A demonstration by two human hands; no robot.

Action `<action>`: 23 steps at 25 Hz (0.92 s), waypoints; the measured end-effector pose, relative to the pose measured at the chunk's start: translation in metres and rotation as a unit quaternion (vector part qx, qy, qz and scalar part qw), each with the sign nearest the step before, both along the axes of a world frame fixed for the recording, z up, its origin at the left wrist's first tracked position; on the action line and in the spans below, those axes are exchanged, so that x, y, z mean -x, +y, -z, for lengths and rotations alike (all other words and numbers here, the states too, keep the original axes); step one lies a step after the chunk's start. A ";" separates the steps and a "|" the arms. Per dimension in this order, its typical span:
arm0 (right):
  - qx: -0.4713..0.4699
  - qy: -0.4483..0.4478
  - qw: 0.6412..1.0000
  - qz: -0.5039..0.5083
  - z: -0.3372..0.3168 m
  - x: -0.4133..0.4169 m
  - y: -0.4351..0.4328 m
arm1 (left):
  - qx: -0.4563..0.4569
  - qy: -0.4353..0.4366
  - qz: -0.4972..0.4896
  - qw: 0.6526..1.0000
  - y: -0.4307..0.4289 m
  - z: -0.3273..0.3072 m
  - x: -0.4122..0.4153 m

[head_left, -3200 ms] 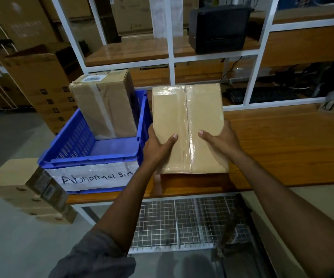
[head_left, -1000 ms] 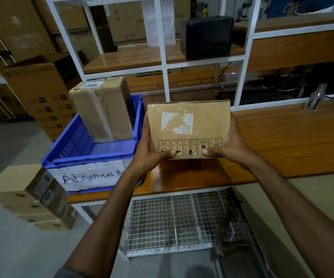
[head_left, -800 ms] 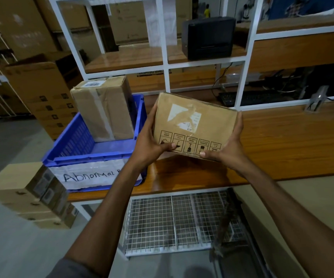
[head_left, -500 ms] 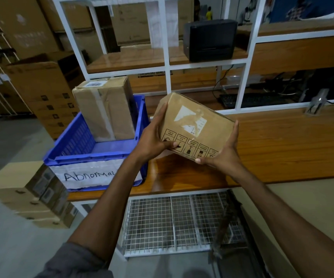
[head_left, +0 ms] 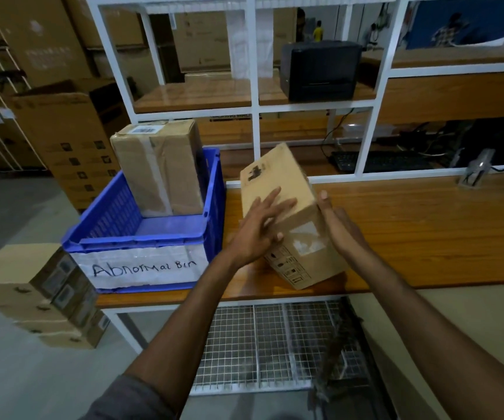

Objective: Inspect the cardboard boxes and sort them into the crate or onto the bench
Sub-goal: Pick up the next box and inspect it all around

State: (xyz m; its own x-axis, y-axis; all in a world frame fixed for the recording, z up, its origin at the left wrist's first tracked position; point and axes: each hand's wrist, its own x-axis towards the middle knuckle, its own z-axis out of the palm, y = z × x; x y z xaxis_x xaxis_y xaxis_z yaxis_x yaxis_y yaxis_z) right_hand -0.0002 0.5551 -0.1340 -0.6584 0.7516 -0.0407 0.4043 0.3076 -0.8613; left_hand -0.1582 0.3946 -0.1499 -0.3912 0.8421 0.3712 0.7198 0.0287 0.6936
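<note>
And the cardboard box (head_left: 278, 177) has swung round: half a second ago its symbol-printed face was tipped up towards the camera, now a plain long face is on top and the printed end points down at the near edge. So the turning-over goes on, another side checked. The wooden bench (head_left: 411, 231) runs wide across the frame. On its left end sits the blue crate (head_left: 214, 189), a hand-written label (head_left: 144, 268) reading "Abnormal Bin" across its front. A second box (head_left: 159, 168), taped, stands upright against the crate's far wall. The box in hand is tilted over the bench just right of the crate, far end high, near end low; whether its low corner touches the wood I cannot tell. The left hand (head_left: 256, 228) lies flat on the top face, fingers spread and straight, pressing rather than gripping. The right hand (head_left: 343, 228) props the right side, thumb up along the edge; its fingers are hidden behind the box, so I cannot tell whether they curl under. Small details: a pale tape patch (head_left: 308, 241) and a row of handling symbols (head_left: 287, 266) on the near end, a black print (head_left: 253, 172) at the far end. My call is that inspection is nearly done but the sort is not yet decided, with crate and bare bench both in easy reach.
</note>
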 end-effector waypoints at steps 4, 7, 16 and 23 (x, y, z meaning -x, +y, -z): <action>-0.014 0.022 1.000 -0.006 -0.010 0.014 0.003 | -0.048 -0.157 0.002 0.986 -0.002 -0.001 -0.005; 0.006 0.050 0.999 -0.005 -0.037 0.023 0.014 | -0.070 -0.250 -0.120 0.958 0.001 -0.001 0.002; 0.069 0.061 0.993 -0.078 -0.029 0.017 0.038 | -0.091 -0.447 -0.083 0.886 0.013 -0.002 0.005; 0.097 0.106 0.987 -0.069 -0.030 0.007 0.016 | 0.024 -0.192 -0.002 0.981 -0.023 0.020 0.022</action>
